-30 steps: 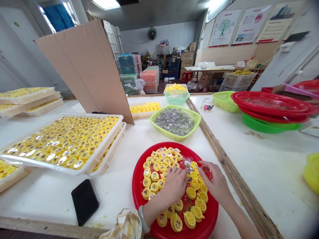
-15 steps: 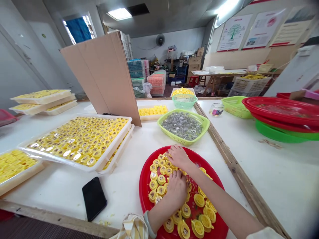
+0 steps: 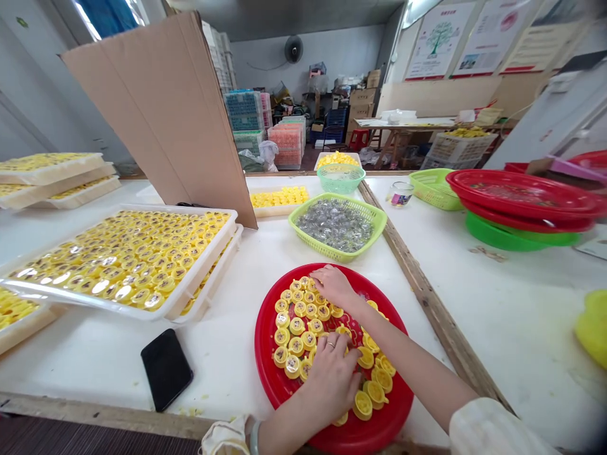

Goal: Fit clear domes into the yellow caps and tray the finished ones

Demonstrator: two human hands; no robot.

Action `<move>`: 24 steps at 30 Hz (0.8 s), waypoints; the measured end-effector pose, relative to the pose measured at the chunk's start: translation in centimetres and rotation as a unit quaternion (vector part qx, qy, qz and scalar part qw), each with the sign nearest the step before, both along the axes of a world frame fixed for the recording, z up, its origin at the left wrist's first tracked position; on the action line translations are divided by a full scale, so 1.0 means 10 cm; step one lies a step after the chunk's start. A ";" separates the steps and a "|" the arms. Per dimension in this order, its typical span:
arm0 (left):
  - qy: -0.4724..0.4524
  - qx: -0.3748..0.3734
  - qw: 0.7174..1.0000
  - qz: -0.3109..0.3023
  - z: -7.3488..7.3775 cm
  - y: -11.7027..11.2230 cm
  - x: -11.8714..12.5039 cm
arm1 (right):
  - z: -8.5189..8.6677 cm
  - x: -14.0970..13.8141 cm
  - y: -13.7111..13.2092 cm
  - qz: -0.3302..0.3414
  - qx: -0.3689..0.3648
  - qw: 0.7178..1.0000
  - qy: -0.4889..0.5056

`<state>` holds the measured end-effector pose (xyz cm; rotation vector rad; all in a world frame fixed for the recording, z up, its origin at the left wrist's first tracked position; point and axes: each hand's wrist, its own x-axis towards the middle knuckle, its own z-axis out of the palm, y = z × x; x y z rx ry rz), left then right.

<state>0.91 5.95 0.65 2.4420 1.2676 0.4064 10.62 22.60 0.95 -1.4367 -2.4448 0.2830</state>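
Holding the right hand (image 3: 334, 286) over the small yellow cups (image 3: 297, 326) at the far side of the red tray (image 3: 263, 335) on the surface (image 3: 227, 357), and the left hand (image 3: 332, 368) over others at its middle, with fingers (image 3: 340, 345) curled narrowly on both, too hidden to tell whether gripping any.

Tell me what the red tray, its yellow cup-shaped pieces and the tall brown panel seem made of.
Red tray: probably plastic, glossy, judging by its shiny, smooth rim.
Yellow cup-shaped pieces: likely moulded plastic, fairly smooth, with uniform shapes and even colour.
Tall brown panel: apparently matte cardboard, given its papery face and straight crease lines.
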 end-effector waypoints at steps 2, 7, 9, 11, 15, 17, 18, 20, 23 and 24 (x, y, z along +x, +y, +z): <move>0.030 0.010 0.999 0.002 -0.04 0.06 0.08 | 0.01 0.06 -0.01 -0.021 -0.002 0.998 0.053; 0.039 0.008 0.999 -0.017 -0.12 0.21 0.26 | 0.06 0.47 -0.25 -0.095 -0.009 0.976 0.196; 0.029 0.003 0.999 -0.016 -0.14 0.22 0.28 | 0.07 0.71 -0.43 -0.127 -0.020 0.959 0.251; 0.009 -0.003 1.000 -0.013 -0.13 0.20 0.25 | 0.07 0.92 -0.63 -0.153 -0.040 0.940 0.302; -0.039 -0.030 0.999 0.008 -0.05 0.11 0.11 | 0.08 1.14 -1.09 -0.158 -0.106 0.905 0.380; -0.087 -0.075 0.992 0.043 0.03 0.06 0.03 | 0.10 1.13 -1.35 -0.155 -0.162 0.876 0.427; -0.122 -0.107 0.985 0.064 0.07 0.04 0.00 | 0.11 1.09 -1.47 -0.154 -0.195 0.854 0.457; -0.197 -0.163 0.962 0.096 0.14 0.01 -0.05 | 0.13 0.99 -1.69 -0.150 -0.258 0.803 0.516; -0.252 -0.182 0.947 0.079 0.22 -0.02 -0.09 | 0.17 0.84 -1.91 -0.132 -0.301 0.759 0.562; -0.258 -0.184 0.946 0.065 0.24 -0.02 -0.09 | 0.18 0.81 -1.95 -0.126 -0.304 0.756 0.565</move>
